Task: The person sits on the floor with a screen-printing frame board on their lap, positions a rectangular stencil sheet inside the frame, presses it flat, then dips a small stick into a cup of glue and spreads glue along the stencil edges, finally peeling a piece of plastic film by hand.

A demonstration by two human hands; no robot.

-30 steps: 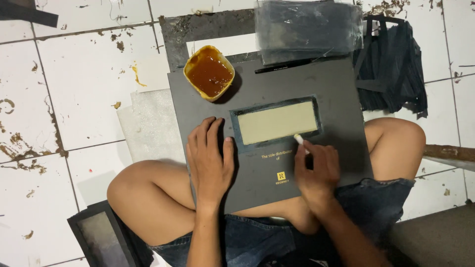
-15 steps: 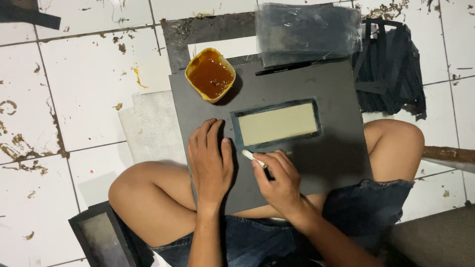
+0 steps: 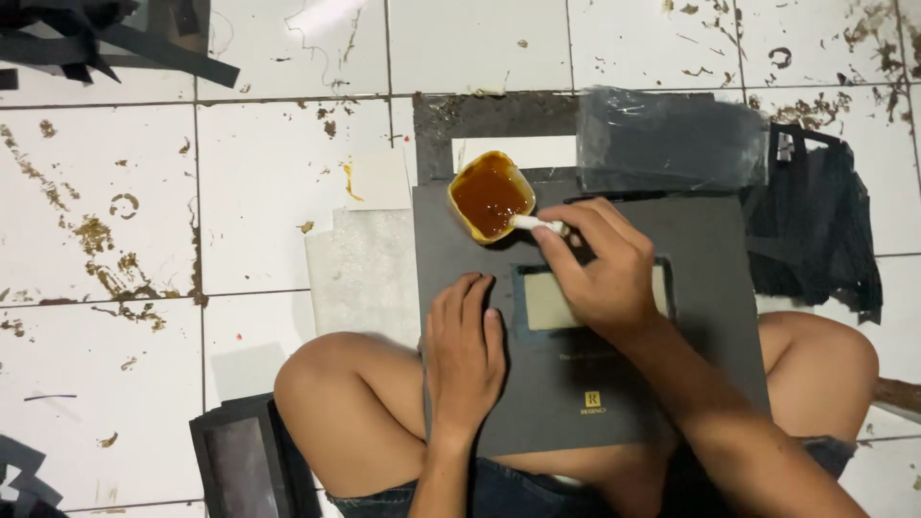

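A dark grey flat board point(image 3: 710, 288) with a rectangular pale window point(image 3: 539, 300) lies across my lap. My left hand point(image 3: 463, 357) rests flat on its left part, fingers together, pressing it down. My right hand point(image 3: 595, 261) holds a small white-handled brush point(image 3: 537, 225), its tip dipped into a yellow bowl point(image 3: 490, 196) of brown glue at the board's top left corner. The hand covers most of the window.
A clear plastic bag of dark sheets point(image 3: 672, 139) lies behind the board, black fabric point(image 3: 815, 225) to the right. A pale sheet point(image 3: 363, 269) lies left of the board. Another dark framed piece point(image 3: 240, 456) sits by my left knee. Black strips point(image 3: 86, 38) lie far left on the stained tiles.
My right hand has moved from the window's lower edge up and left to the glue bowl, putting the brush tip in. My left hand stays on the board.
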